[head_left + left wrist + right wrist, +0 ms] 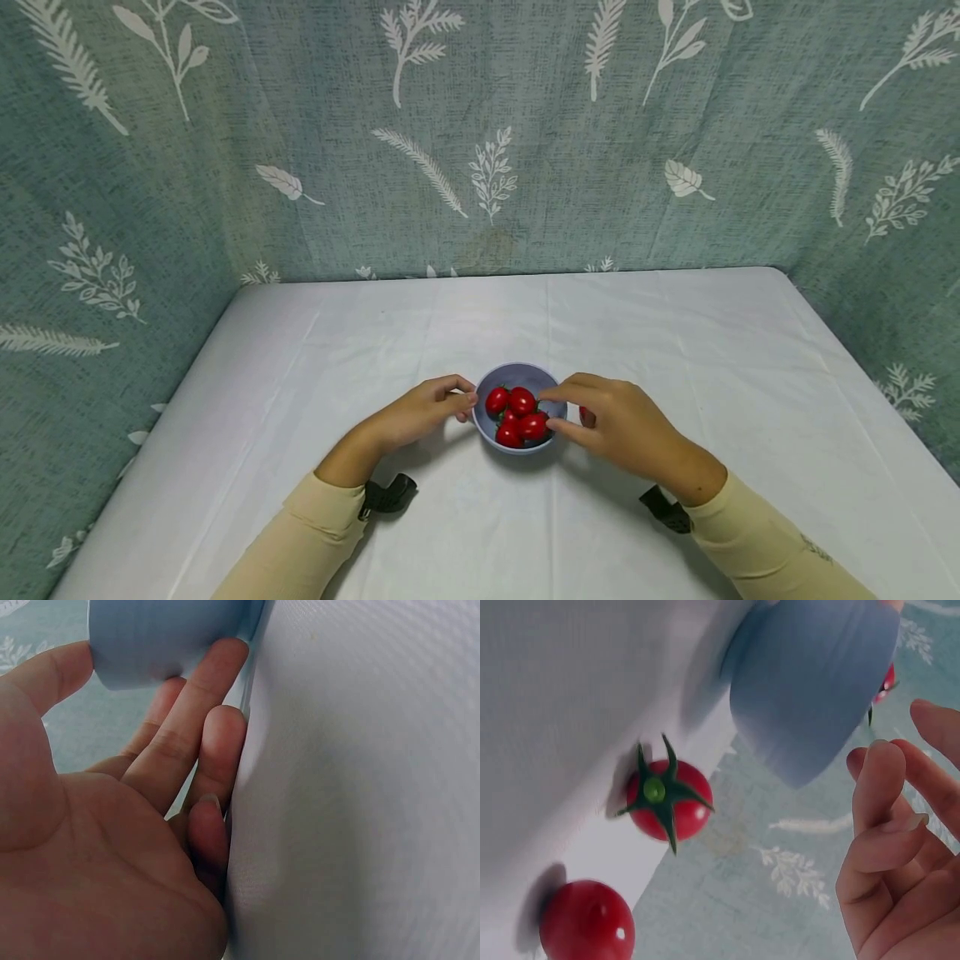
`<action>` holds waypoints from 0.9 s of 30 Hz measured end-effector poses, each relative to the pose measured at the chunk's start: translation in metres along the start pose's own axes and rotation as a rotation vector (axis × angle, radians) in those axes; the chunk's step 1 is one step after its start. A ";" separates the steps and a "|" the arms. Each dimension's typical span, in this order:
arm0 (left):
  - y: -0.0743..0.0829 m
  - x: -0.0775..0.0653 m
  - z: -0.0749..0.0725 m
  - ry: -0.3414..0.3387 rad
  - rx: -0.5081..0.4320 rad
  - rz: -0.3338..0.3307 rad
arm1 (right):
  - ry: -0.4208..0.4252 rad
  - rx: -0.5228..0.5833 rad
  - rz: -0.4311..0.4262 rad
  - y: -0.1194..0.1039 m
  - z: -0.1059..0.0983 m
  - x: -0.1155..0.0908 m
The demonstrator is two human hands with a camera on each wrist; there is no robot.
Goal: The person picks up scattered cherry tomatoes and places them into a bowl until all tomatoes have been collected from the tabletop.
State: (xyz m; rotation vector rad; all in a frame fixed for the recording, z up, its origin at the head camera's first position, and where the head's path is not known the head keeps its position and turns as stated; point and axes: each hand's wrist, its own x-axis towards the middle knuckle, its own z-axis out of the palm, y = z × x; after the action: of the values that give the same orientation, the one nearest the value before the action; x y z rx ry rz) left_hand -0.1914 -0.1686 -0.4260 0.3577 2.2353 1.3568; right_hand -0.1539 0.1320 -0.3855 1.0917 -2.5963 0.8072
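Observation:
A small blue bowl (519,366) holds several red cherry tomatoes (522,402), some with green stems. My left hand (423,408) touches the bowl's left side; the left wrist view shows the thumb at the rim and relaxed fingers against the outer wall of the bowl (161,637). Over the bowl's right rim, my right hand (618,417) has thumb and forefinger apart, with nothing visible between them. Its thumb is close to a tomato inside. Outside the bowl, a stemmed tomato (676,799) and a stemless-looking one (587,922) lie on the table.
A white cloth covers the table (375,333). Green leaf-patterned fabric (480,142) hangs behind it and along both sides. Dark wrist mounts (388,495) sit under both forearms. From above, my right hand mostly hides the loose tomatoes.

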 end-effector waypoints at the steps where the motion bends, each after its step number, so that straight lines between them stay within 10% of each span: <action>1: 0.000 0.000 0.000 0.001 0.001 -0.001 | 0.011 -0.007 -0.007 0.001 -0.001 0.000; 10: -0.002 0.001 0.000 -0.003 -0.013 0.007 | 0.076 -0.052 -0.006 0.013 -0.007 0.000; 27: 0.000 -0.001 0.000 0.000 -0.011 0.002 | -0.087 -0.104 0.156 0.031 -0.008 -0.002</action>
State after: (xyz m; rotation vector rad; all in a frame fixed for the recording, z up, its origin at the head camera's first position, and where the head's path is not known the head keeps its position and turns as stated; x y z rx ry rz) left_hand -0.1907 -0.1685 -0.4257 0.3567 2.2268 1.3700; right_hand -0.1750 0.1554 -0.3925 0.9246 -2.7891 0.6610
